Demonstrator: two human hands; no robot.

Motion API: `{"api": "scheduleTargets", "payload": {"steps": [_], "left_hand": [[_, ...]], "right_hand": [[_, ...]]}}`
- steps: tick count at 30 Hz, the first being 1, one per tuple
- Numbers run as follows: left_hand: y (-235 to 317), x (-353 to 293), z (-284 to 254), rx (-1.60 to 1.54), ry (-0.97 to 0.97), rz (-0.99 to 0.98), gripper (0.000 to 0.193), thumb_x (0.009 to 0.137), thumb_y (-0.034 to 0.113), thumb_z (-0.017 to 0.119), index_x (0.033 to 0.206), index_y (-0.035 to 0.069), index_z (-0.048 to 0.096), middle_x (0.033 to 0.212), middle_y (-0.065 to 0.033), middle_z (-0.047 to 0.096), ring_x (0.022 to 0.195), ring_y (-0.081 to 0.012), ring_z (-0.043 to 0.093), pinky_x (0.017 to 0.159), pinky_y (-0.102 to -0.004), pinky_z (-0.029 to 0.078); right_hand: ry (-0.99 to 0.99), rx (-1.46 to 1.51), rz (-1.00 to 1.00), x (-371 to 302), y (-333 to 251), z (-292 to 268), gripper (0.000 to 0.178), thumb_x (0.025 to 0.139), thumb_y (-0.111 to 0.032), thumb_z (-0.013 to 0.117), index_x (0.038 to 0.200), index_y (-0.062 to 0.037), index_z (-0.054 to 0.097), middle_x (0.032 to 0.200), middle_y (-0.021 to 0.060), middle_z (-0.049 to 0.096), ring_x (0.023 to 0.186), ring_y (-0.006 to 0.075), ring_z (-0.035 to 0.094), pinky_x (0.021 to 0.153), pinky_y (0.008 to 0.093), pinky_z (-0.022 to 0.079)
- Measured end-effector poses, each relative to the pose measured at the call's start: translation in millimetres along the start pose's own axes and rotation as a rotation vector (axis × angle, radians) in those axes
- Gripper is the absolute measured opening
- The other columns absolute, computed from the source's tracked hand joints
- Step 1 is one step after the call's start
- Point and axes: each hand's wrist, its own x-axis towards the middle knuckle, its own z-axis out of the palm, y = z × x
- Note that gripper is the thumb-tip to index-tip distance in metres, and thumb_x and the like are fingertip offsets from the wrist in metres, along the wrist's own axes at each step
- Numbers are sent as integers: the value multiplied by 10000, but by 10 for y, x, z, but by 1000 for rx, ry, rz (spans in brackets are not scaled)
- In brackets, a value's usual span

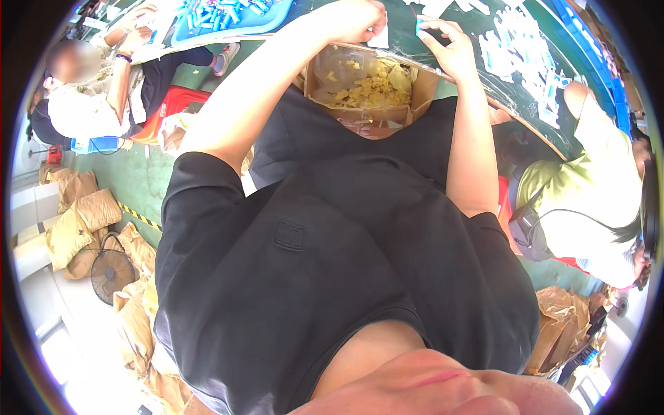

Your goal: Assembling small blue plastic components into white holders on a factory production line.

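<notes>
At the table [404, 52] edge, my left hand [356, 21] is closed with its fingers curled down beside a white slip [379, 31]. Whatever lies between those fingers is hidden. My right hand [449, 47] pinches a small blue cylindrical cell [419, 26] between thumb and fingers, and a thin red wire seems to rise from it. A blue tray [235, 36] heaped with similar blue cells stands left of my left arm. Many white strips with blue parts [515, 55] are spread over the table to the right of my right hand.
Under the table edge, an open cardboard box [425, 88] holds yellow scraps [373, 86]. One person [90, 104] sits at the left, another [577, 183] at the right. Brown paper sacks [97, 207] and a black fan [113, 270] stand on the floor at the left.
</notes>
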Motion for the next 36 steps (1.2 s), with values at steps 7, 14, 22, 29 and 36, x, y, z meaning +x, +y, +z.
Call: {"api": "scheduleTargets", "payload": {"steps": [7, 14, 22, 29, 36], "left_hand": [[491, 41, -138, 426, -41, -57, 65, 781, 79, 702, 804, 21, 720, 980, -229, 663, 926, -412, 696, 837, -506, 556], [-20, -22, 105, 129, 106, -20, 127, 854, 109, 656, 927, 11, 689, 962, -229, 664, 939, -426, 695, 832, -513, 553], [-208, -71, 576, -566, 635, -383, 122, 1001, 41, 513, 963, -16, 614, 831, -167, 736, 776, -299, 739, 749, -408, 592], [-465, -280, 742, -1257, 1084, -381, 143, 1052, -10, 431, 1051, 43, 564, 852, -111, 715, 757, -214, 712, 689, -330, 587], [531, -767, 696, -2045, 602, -98, 211, 864, 216, 676, 818, 107, 501, 644, -3, 410, 496, -152, 395, 518, -346, 386]], "right_hand": [[-6, 6, -27, -26, -2, -7, 206, 936, -179, 803, 1142, -171, 798, 1318, -60, 766, 1213, 153, 645, 1025, 345, 490], [40, 130, -23, 21, 131, 45, 212, 957, -122, 790, 1168, -133, 792, 1296, 2, 773, 1122, 124, 689, 975, 301, 516], [-1, 180, 10, 193, -179, 391, 225, 922, -237, 823, 1129, -151, 814, 1296, -45, 777, 1093, 133, 697, 974, 343, 510], [-126, 133, 48, 239, -331, 476, 226, 897, -192, 835, 1115, -136, 820, 1325, -31, 768, 1140, 152, 685, 1000, 351, 504], [-213, 159, 8, 201, -292, 537, 236, 893, -108, 815, 1130, -113, 808, 1337, 16, 761, 1138, 183, 632, 1072, 349, 496]]}}
